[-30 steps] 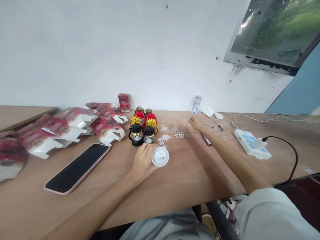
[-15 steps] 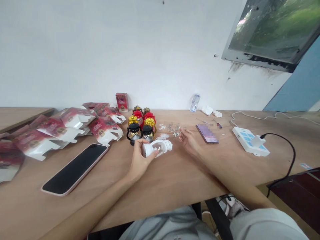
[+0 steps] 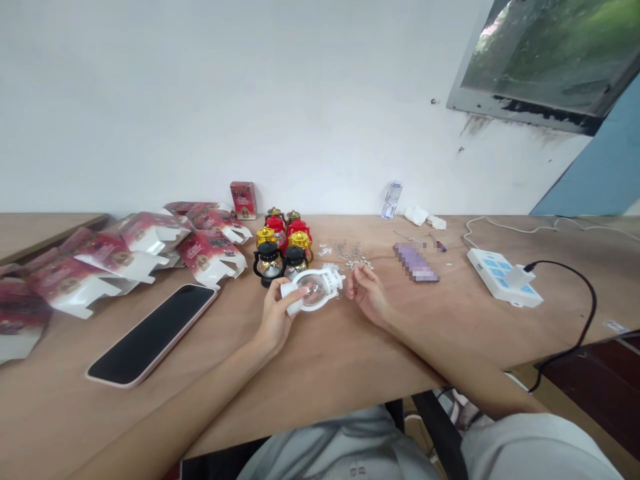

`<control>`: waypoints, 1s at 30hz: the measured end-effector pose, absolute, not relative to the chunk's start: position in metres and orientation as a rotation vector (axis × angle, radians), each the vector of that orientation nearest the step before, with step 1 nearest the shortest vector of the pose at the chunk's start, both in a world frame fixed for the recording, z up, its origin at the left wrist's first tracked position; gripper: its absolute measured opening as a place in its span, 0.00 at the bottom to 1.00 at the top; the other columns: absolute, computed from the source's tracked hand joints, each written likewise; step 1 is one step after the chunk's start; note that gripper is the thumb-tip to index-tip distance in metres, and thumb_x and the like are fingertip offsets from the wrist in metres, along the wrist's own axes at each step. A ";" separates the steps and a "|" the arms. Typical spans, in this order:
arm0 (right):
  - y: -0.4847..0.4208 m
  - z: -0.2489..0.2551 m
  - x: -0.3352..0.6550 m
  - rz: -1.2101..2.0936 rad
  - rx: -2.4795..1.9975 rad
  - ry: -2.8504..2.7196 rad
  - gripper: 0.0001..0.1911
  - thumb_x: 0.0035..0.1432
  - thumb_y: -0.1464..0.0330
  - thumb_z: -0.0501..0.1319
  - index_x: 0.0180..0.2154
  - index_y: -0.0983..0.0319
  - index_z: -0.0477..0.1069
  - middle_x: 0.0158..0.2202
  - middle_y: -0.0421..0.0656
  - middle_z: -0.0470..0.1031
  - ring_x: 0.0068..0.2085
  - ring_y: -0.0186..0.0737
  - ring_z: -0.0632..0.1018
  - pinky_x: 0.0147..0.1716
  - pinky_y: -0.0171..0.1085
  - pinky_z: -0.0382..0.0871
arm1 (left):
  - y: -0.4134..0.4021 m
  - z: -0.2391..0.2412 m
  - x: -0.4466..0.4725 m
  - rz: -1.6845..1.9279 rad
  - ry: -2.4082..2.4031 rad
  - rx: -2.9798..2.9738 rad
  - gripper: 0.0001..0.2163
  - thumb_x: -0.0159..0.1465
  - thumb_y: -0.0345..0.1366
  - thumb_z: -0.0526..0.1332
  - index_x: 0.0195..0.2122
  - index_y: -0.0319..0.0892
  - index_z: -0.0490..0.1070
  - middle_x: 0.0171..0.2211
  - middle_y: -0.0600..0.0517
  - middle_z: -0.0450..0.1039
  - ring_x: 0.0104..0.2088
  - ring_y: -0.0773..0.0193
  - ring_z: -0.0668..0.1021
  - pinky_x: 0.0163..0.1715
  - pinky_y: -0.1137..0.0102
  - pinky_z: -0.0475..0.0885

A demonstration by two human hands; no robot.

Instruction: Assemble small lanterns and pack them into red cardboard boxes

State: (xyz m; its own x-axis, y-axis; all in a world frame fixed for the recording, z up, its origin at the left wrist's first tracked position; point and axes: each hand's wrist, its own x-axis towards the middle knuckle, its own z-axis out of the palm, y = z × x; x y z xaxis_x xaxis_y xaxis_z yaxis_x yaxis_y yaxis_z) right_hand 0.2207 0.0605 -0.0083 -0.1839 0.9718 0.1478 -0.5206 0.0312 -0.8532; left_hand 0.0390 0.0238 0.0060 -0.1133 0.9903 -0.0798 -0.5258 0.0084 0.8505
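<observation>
A small white lantern (image 3: 327,283) with a clear globe lies on its side in my left hand (image 3: 278,312), whose fingers and thumb wrap its base. The lantern's top points right, toward my right hand (image 3: 369,292). That hand's fingers are pinched together close to the lantern's top; whatever is between them is too small to make out. Behind the hands lie small metal pieces (image 3: 350,252) and little white parts (image 3: 325,250). Black lanterns (image 3: 269,261), gold lanterns (image 3: 300,243) and red lanterns (image 3: 277,227) stand grouped just behind my left hand.
Opened red and white boxes (image 3: 115,257) cover the left of the table, with a large phone (image 3: 155,333) before them. One upright red box (image 3: 243,200) stands by the wall. Rightward are a purple-screened phone (image 3: 417,263), a clear bottle (image 3: 391,200), tissues (image 3: 424,217) and a power strip (image 3: 503,277).
My right hand has come left from the small metal pieces to near the lantern's top. My left hand has turned the lantern so its round globe and frame face up more.
</observation>
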 end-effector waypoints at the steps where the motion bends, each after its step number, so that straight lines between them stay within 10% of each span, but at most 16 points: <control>1: 0.061 -0.009 0.221 1.492 -0.622 -0.990 0.14 0.49 0.61 0.66 0.29 0.59 0.62 0.19 0.33 0.68 0.20 0.28 0.67 0.21 0.29 0.60 | 0.024 0.006 0.039 1.475 0.900 0.687 0.21 0.39 0.33 0.72 0.30 0.42 0.61 0.28 0.58 0.69 0.34 0.64 0.76 0.33 0.70 0.73; 30: 0.065 -0.013 0.224 1.431 -0.651 -1.044 0.13 0.49 0.60 0.65 0.29 0.57 0.62 0.18 0.33 0.63 0.21 0.30 0.65 0.22 0.30 0.60 | 0.025 0.008 0.038 1.417 0.879 0.585 0.16 0.42 0.28 0.69 0.29 0.40 0.64 0.28 0.56 0.71 0.32 0.66 0.76 0.32 0.70 0.75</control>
